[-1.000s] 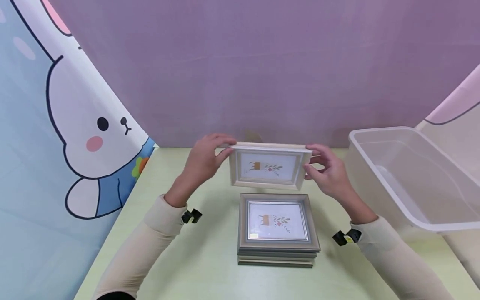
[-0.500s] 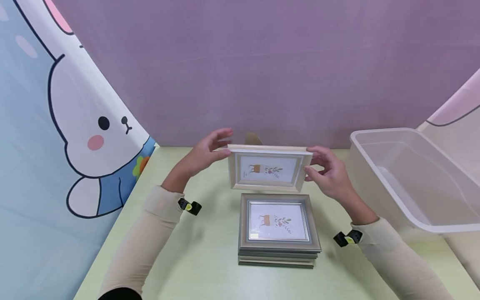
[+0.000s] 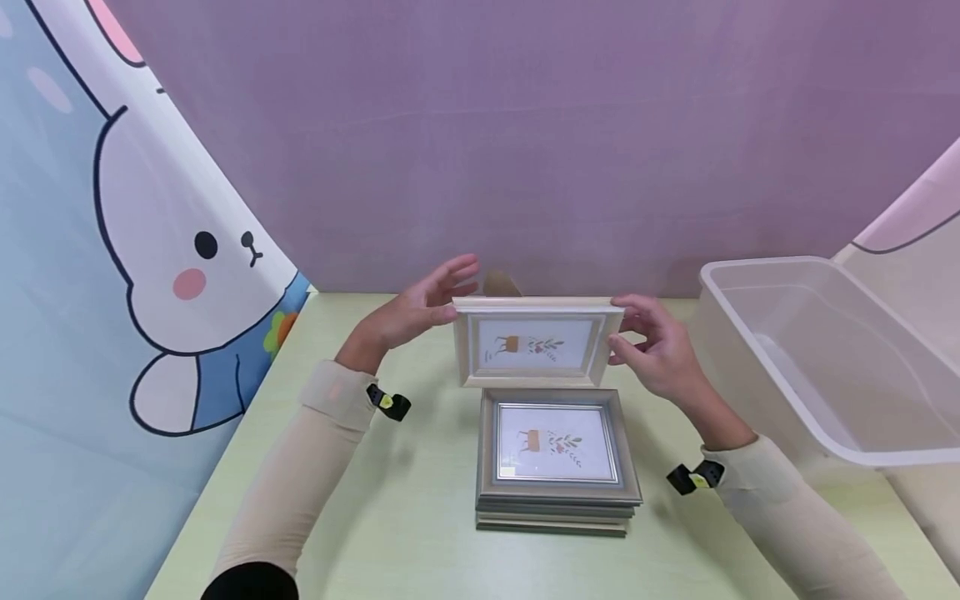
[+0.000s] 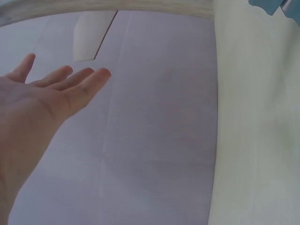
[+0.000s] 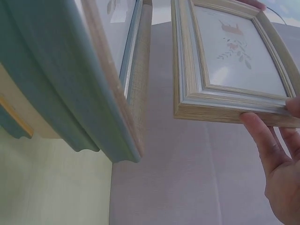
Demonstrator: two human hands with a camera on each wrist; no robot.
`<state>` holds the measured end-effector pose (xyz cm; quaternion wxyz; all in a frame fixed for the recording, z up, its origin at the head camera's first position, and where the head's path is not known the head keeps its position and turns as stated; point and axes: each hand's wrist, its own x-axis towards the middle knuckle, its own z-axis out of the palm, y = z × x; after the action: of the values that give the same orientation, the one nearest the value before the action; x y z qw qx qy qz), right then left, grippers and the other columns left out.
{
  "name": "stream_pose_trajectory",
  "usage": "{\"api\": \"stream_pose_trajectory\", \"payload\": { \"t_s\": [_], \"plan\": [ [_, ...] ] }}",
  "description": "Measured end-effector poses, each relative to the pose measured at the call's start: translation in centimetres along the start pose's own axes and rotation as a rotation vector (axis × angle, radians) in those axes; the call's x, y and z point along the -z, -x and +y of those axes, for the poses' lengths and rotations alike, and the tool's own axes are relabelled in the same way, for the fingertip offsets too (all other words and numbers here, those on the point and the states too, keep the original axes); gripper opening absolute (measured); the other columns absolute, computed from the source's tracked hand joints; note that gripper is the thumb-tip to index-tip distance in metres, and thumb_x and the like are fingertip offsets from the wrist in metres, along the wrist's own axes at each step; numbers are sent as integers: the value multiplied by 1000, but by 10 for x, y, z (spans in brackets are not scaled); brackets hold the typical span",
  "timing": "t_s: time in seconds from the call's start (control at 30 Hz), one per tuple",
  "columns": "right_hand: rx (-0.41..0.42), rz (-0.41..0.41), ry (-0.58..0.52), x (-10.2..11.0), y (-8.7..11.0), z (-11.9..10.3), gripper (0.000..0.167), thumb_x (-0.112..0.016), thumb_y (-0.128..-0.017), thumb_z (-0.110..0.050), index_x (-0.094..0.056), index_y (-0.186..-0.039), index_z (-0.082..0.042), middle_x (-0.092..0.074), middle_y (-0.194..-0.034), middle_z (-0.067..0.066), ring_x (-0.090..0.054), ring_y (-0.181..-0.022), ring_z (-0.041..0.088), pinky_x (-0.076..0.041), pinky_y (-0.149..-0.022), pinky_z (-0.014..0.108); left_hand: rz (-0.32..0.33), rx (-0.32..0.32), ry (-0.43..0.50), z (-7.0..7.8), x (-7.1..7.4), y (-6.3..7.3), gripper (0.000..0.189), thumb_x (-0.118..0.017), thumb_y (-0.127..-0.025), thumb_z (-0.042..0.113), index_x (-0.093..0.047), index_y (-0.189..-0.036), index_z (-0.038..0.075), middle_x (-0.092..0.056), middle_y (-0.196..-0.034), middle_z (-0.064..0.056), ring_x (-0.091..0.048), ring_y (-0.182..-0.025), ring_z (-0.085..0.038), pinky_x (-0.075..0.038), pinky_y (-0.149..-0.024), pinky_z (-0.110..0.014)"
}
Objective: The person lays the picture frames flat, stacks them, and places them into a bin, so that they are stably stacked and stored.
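A cream picture frame (image 3: 537, 342) with a deer-and-leaves print stands nearly upright in the head view, just behind a stack. My right hand (image 3: 654, 343) pinches its right edge between thumb and fingers, which the right wrist view also shows around the frame's wooden edge (image 5: 211, 111). By the upper left corner, my left hand (image 3: 420, 307) has its fingers extended, the thumb tip right at that corner. A stand flap (image 3: 501, 284) sticks out behind the frame; in the left wrist view the flap (image 4: 93, 37) hangs beyond the fingers.
In front lies a stack of several frames, a grey-brown frame (image 3: 487, 442) with a similar print on top. A translucent white tub (image 3: 757, 350) stands on the right. A purple cloth (image 3: 525, 150) hangs behind the pale green table (image 3: 375, 533).
My left hand has let go of the frame's upper left corner and its fingers have straightened. The flap behind shows more, and the frame has come slightly lower in my right hand.
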<state>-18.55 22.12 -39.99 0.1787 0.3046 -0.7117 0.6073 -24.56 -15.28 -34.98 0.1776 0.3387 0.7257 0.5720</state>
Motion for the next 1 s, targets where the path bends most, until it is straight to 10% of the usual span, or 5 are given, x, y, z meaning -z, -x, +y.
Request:
{"api": "stream_pose_trajectory", "payload": {
  "t_s": [0.47,0.73,1.0],
  "plan": [
    [-4,7,-9,-4,1,1,52,-60,-79,31,-49,-128,16,-68,-98,-5,-72,-82,4,-61,-54,27,-5,-34,116,-3,1,-1,118,-81,-76,64,-16,-164,18,-20,-171,-9,-22,-156,-38,-27,-121,-66],
    [-2,24,-10,-2,2,2,53,-60,-78,31,-49,-129,17,-66,-97,-4,-71,-82,3,-60,-55,27,101,-30,75,-1,-7,3,110,-78,-80,63,-24,-162,14,-29,-167,-9,-34,-152,-30,-37,-119,-53],
    [-2,53,-22,-1,3,3,55,-60,-77,33,-48,-128,18,-67,-95,0,-73,-85,4,-60,-54,25,268,-4,-26,5,-19,9,57,-67,-98,24,-46,-150,12,-49,-153,-6,-53,-127,-23,-52,-102,-29]
  ]
}}
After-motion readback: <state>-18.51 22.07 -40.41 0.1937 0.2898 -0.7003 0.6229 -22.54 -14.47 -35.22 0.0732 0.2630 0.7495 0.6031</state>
